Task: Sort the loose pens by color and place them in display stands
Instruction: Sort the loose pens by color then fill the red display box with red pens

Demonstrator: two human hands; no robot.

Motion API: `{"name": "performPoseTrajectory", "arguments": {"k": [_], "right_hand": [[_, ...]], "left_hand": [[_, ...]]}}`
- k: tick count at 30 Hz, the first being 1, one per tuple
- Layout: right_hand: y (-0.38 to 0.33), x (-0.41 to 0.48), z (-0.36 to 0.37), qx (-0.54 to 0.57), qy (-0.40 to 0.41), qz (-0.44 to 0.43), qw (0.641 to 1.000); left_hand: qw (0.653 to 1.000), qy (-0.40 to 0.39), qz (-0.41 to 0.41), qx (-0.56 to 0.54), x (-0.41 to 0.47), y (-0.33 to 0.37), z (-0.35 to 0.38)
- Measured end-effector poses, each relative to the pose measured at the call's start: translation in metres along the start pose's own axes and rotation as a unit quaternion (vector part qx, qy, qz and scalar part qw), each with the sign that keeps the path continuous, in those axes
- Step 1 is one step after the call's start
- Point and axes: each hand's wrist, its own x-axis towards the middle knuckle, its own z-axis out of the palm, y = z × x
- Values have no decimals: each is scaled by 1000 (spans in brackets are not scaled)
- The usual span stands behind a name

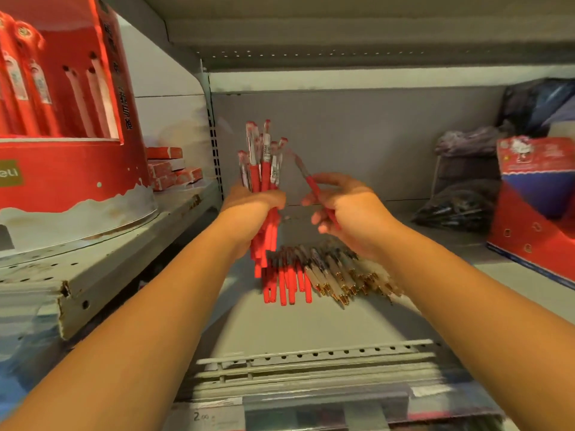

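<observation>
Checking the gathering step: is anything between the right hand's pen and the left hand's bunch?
Nothing visible: only open air lies between the pen in the right hand and the bunch in the left hand.

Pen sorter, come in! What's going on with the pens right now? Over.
Left hand grips red pen bundle. Right hand holds single red pen. Loose pile waits on shelf below. Nothing in the way.

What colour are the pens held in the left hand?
The pens are red, seen in the head view.
</observation>
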Motion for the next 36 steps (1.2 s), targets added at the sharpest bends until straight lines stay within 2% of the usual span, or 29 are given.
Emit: {"name": "performPoseTrajectory", "arguments": {"k": [4,8,12,17,21,28,36], "right_hand": [[-3,-42,-35,116,18,-31,993],[-11,-80,-78,214,39,-41,975],[-20,-117,-124,251,53,-75,964],[-34,-155,-187,255,69,-105,959],[-43,-181,-247,254,82,-128,955],[-42,-207,-347,229,64,-88,967],[-33,-171,-404,158,66,-75,982]], "left_hand": [[993,-61,43,-94,-31,20,39],[971,-156,68,-169,-62,40,84],[947,-205,97,-227,-93,62,133],[936,-236,98,-243,-133,82,196],[933,-231,98,-258,-170,94,252],[940,-212,100,-247,-211,101,342],[951,-190,111,-217,-191,115,394]]}}
